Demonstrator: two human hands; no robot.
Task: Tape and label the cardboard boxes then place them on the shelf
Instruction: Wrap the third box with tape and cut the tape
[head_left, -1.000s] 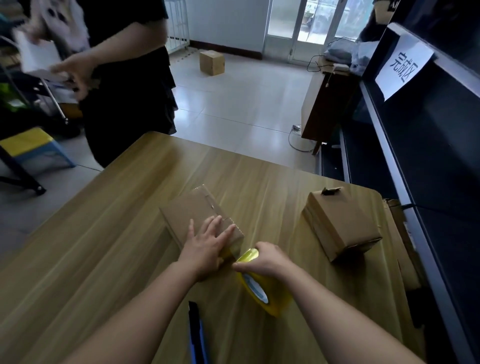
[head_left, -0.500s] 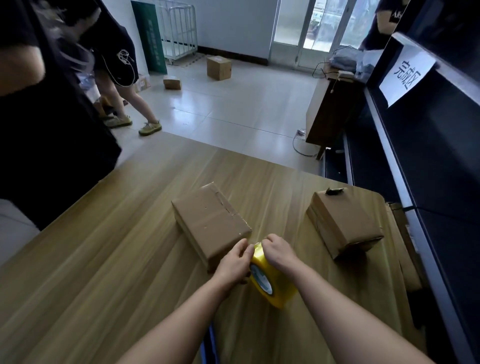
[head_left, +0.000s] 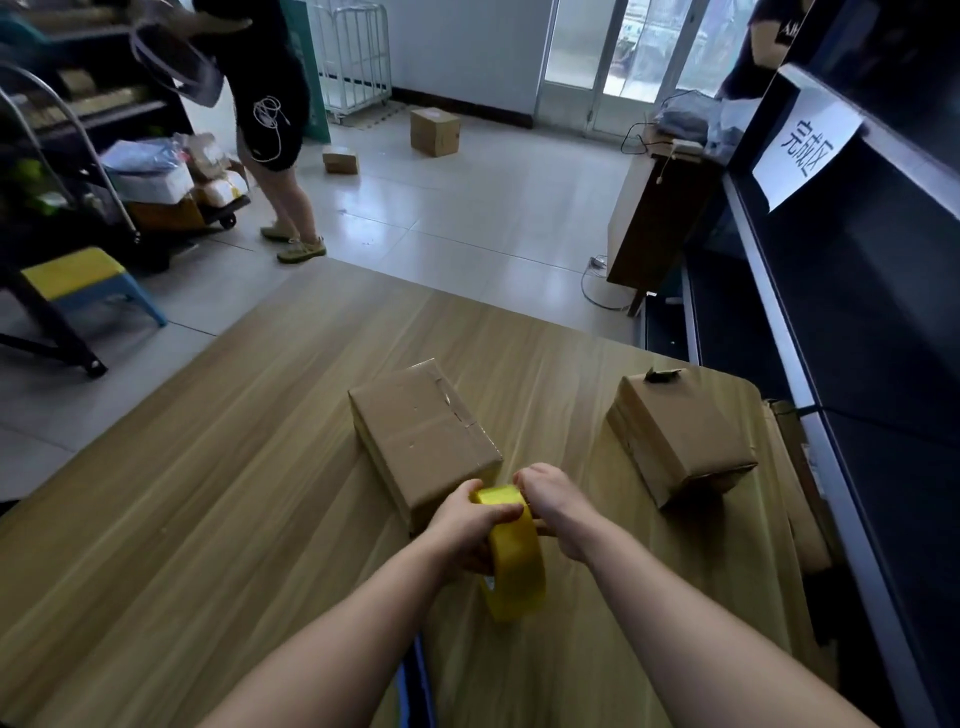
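Note:
A yellow tape roll (head_left: 511, 561) stands on edge just above the wooden table (head_left: 208, 493), held between both hands. My left hand (head_left: 470, 525) grips its left side with fingers curled over the top. My right hand (head_left: 558, 506) grips the right side. Directly beyond the roll lies a closed cardboard box (head_left: 423, 439), its near end touching my hands. A second cardboard box (head_left: 675, 441) with a small dark tab on its far top edge sits to the right. The dark shelf (head_left: 841, 332) runs along the right.
A blue-and-black pen (head_left: 418, 680) lies on the table under my left forearm. Flattened cardboard (head_left: 800, 483) leans between table and shelf. A person (head_left: 265, 104) stands at the far left by a loaded cart (head_left: 171, 192). Two boxes (head_left: 434, 130) sit on the floor.
My left hand left the box top and took hold of the tape roll alongside my right hand. The roll turned more upright. The nearby person walked away to the far left.

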